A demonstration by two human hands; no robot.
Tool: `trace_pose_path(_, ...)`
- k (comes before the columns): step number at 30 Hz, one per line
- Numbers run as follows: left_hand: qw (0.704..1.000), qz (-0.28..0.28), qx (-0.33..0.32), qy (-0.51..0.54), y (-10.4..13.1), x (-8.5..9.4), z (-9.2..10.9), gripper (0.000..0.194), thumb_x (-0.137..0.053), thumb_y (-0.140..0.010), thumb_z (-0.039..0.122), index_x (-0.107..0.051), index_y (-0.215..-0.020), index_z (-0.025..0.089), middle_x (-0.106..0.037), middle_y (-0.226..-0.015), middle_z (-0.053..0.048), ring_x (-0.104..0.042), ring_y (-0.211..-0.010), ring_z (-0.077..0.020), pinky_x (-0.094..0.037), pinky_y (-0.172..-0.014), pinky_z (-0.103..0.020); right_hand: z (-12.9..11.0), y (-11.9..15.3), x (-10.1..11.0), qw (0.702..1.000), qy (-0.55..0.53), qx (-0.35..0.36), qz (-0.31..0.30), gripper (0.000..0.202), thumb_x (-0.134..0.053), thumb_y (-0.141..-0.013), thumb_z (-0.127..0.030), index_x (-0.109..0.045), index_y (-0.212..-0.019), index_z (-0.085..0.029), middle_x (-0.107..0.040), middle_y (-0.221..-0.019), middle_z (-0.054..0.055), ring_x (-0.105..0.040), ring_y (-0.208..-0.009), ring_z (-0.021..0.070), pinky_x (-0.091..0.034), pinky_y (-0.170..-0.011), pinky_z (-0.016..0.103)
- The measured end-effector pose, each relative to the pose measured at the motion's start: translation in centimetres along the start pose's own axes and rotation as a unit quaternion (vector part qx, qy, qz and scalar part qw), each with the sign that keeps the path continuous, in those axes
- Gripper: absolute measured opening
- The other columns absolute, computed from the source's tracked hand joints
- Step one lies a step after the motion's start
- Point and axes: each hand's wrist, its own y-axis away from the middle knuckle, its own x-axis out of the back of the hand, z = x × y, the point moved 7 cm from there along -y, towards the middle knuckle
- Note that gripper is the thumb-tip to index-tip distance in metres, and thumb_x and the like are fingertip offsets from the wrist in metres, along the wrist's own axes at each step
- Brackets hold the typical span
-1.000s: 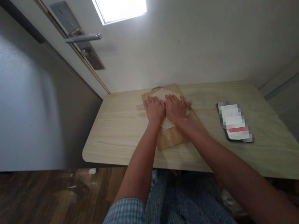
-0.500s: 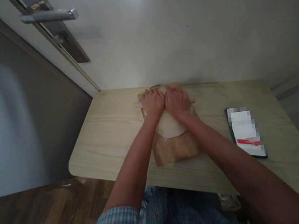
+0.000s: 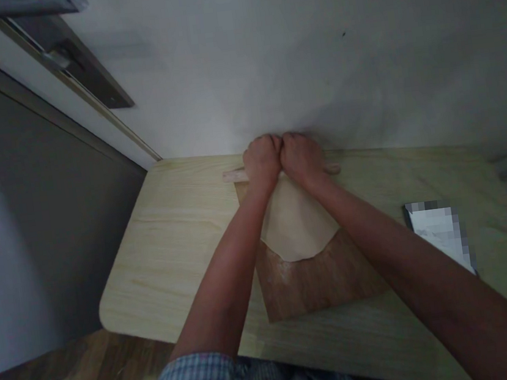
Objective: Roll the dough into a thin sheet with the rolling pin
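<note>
A pale, flattened sheet of dough (image 3: 298, 224) lies on a brown wooden board (image 3: 314, 287), its rounded near edge showing between my forearms. Across the far part of the board runs a wooden rolling pin (image 3: 234, 176), whose two ends stick out on either side of my hands. My left hand (image 3: 263, 159) is closed over the pin left of its middle. Right beside it, the two touching, my right hand (image 3: 301, 156) is closed over the pin too. Both hands cover the pin's middle and the far edge of the dough.
The board rests on a light wood table (image 3: 172, 243) set against a pale door (image 3: 219, 64). A phone (image 3: 441, 231) with a pixelated screen lies on the table at the right, partly behind my right forearm. A metal door handle (image 3: 13, 7) is at the upper left.
The view has tilted down and come closer. My hands and the rolling pin have moved toward the far end of the board, and more of the dough and board shows.
</note>
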Motion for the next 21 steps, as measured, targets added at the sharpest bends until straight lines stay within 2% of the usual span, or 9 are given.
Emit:
trace_pose_path(6,1.0,0.009,0.009,-0.012,0.7,0.2,-0.1,0.038,-0.026,-0.088,0.029,-0.061,-0.086,0.016,-0.064,-0.086,-0.009,-0.057,-0.082,-0.0196,-0.042,-0.069,-0.029,-0.1,0.6,0.0,1.0,0.011,0.016,0.01,0.041,-0.022,-0.088,-0.022,-0.061,-0.092,-0.01,-0.063,-0.093,0.015,-0.057,-0.086,0.022,-0.04,-0.069,0.032)
trace_pose_path(12,0.999,0.025,0.031,-0.031,3.6,1.0,-0.4,0.04,-0.026,-0.086,0.027,-0.064,-0.085,0.014,-0.064,-0.085,-0.012,-0.056,-0.086,-0.0233,-0.041,-0.071,-0.035,0.0,3.7,0.4,0.999,0.024,-0.011,0.023,0.04,-0.025,-0.088,-0.027,-0.062,-0.089,-0.013,-0.064,-0.086,0.013,-0.058,-0.081,0.0229,-0.04,-0.066,0.033)
trace_pose_path(14,0.999,0.028,0.019,-0.035,4.8,1.2,-0.3,0.042,-0.023,-0.087,0.026,-0.063,-0.087,0.014,-0.064,-0.088,-0.012,-0.055,-0.088,-0.0239,-0.039,-0.076,-0.038,-0.2,5.0,0.5,0.999,0.022,-0.009,0.03,0.041,-0.025,-0.089,-0.029,-0.062,-0.09,-0.013,-0.065,-0.085,0.013,-0.058,-0.082,0.0222,-0.039,-0.071,0.034)
trace_pose_path(17,0.998,0.035,-0.008,-0.041,6.4,1.3,-0.3,0.041,-0.022,-0.087,0.025,-0.061,-0.091,0.014,-0.063,-0.096,-0.011,-0.053,-0.096,-0.024,-0.035,-0.084,-0.04,-0.5,6.6,0.8,0.998,0.014,0.008,0.063,0.041,-0.025,-0.089,-0.03,-0.059,-0.102,-0.012,-0.064,-0.093,0.012,-0.056,-0.091,0.021,-0.032,-0.088,0.038)
trace_pose_path(21,0.996,0.057,-0.037,-0.053,8.4,1.7,-0.3,0.041,-0.021,-0.088,0.027,-0.059,-0.099,0.013,-0.057,-0.112,-0.013,-0.04,-0.115,-0.0256,-0.024,-0.097,-0.042,-0.8,8.5,1.1,0.996,-0.01,0.024,0.086,0.043,-0.025,-0.089,-0.033,-0.049,-0.119,-0.013,-0.06,-0.107,0.012,-0.048,-0.108,0.0224,-0.021,-0.098,0.041)
